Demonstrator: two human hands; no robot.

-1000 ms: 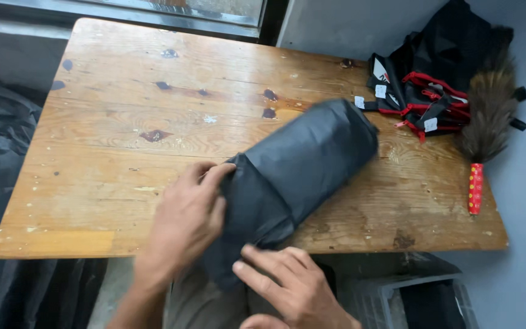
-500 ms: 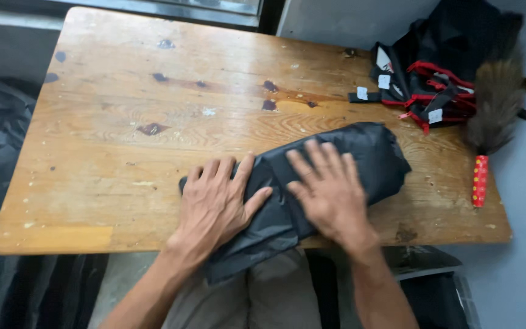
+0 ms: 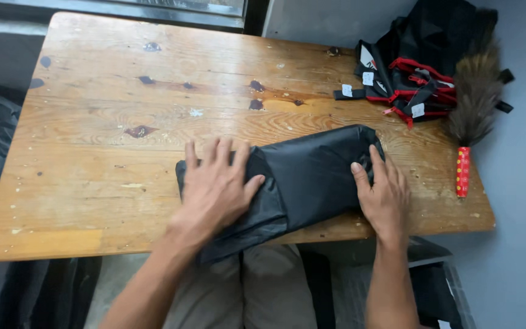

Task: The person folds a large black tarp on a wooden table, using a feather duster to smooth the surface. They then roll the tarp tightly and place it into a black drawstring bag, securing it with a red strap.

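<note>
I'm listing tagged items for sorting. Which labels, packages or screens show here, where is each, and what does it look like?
White tags: small squares on the black and red straps, far right of the table.
Another white tag: same pile, nearer the duster.
Packages, screens: none visible.

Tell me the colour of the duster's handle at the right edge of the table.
Red with small yellow spots, on the feather duster handle, seen in the head view.

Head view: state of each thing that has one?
Black fabric bundle: rolled up, near end hanging off the table edge.
Left hand: flat, fingers spread, pressing the bundle.
Right hand: cupped against the bundle's right end.
Feather duster: lying flat, untouched.
Black-and-red bags: heaped, untouched.
</note>
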